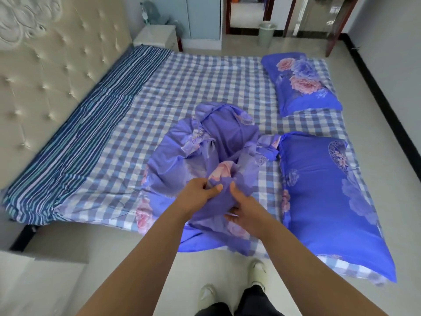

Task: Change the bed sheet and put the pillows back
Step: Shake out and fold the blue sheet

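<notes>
Checked mattress cover (205, 71) bears a crumpled floral sheet (211, 142), soft and light, gripped at its edge by left hand (200, 193) and right hand (245, 213).

A home bedroom: bed (205, 71) with tufted headboard (57, 65), nightstand (157, 37), 2 pillows.

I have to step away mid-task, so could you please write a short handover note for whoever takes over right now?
Left hand: grips a bunched fold of the purple floral sheet.
Right hand: grips the same sheet just beside it.
The sheet lies crumpled on the checked mattress cover, partly hanging over the near edge of the bed.
Two blue floral pillows lie at the foot end, away from the headboard.
Done: the sheet is on the bed.
Left: spread and smooth the sheet, then put both pillows back by the headboard.
</notes>
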Motion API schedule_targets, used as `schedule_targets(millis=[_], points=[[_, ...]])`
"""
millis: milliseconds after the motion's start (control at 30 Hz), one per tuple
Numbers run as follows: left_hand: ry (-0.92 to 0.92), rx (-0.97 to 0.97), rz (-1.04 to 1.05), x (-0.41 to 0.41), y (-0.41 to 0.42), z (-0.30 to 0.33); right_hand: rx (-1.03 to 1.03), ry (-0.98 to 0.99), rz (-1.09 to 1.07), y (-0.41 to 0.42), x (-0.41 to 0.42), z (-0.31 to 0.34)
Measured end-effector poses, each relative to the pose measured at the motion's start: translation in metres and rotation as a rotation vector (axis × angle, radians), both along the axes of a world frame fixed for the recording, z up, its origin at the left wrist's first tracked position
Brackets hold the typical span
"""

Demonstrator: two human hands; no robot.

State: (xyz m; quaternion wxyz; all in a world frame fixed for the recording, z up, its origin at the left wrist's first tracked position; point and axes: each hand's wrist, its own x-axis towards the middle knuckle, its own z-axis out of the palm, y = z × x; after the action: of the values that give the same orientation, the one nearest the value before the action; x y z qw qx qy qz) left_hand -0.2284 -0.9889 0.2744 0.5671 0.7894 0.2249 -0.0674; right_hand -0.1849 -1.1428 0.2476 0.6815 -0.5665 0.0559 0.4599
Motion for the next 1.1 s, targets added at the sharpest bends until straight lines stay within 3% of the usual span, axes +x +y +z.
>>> schedule_targets(millis=[100, 267, 367, 433, 500, 633, 767, 833, 967, 1100], points=[[-0.026, 0.038, -0.105, -0.011, -0.002, 0.007, 0.149, 0.171, -0.266, 0.014, 0.009, -0.006], [-0.042, 0.114, -0.075, -0.024, 0.001, 0.011, -0.004, 0.181, -0.633, 0.011, 0.021, 0.003], [-0.155, 0.097, 0.220, -0.032, 0.013, 0.010, -0.227, -0.140, -0.765, 0.000, 0.033, 0.025], [-0.271, 0.028, 0.400, -0.034, 0.023, 0.020, -0.249, -0.397, -0.861, -0.004, 0.035, 0.048], [-0.366, 0.002, 0.388, -0.031, 0.027, 0.040, -0.195, -0.651, -0.728, 0.003, 0.027, 0.073], [-0.428, -0.097, 0.184, -0.023, 0.002, 0.074, -0.193, -0.998, -0.175, 0.036, -0.016, 0.095], [-0.381, -0.090, 0.294, -0.033, -0.010, 0.073, -0.026, -0.849, 0.145, 0.041, -0.045, 0.093], [-0.399, -0.040, 0.337, -0.042, -0.006, 0.066, 0.046, -0.749, 0.199, 0.035, -0.044, 0.094], [-0.412, 0.041, 0.246, -0.054, 0.000, 0.061, -0.099, -0.927, 0.011, 0.024, -0.024, 0.100], [-0.388, 0.014, 0.122, -0.062, 0.009, 0.065, -0.099, -0.950, 0.406, 0.027, -0.005, 0.121]])
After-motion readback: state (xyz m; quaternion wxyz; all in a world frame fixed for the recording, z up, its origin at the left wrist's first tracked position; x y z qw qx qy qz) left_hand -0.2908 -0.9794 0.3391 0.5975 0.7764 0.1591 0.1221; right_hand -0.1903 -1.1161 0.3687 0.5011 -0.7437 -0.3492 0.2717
